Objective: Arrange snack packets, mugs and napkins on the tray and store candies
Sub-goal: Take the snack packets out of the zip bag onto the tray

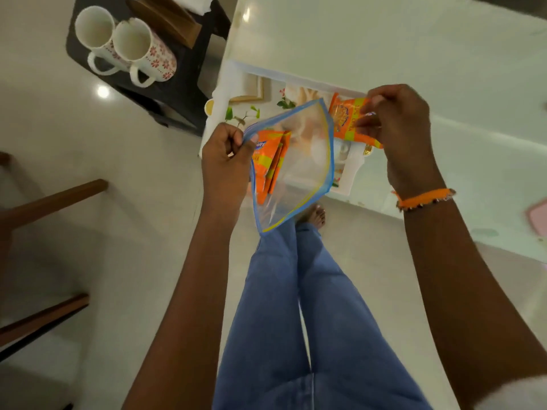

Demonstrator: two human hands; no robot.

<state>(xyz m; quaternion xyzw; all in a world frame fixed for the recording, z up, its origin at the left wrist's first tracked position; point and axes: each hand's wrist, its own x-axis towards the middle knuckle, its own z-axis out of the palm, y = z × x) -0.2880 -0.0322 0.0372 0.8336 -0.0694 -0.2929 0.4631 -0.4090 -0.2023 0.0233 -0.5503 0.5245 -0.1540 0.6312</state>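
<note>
Head view, looking down: a person's left hand (228, 152) pinches the rim of a clear zip bag (296, 161) holding orange snack packets (268, 164), while the right hand (396, 125) pinches one packet (344, 119) above the floral tray (236, 84), likely to be set down next.

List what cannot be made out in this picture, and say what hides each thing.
- Tray, head view: the bag and both hands cover most of it.
- Packets in the bag: overlapped; number unclear.
- Packet in the right hand: fingers and blur hide its print.
- Pink thing: cut off by the right edge.
- Mugs: the insides are too washed out to read.
</note>
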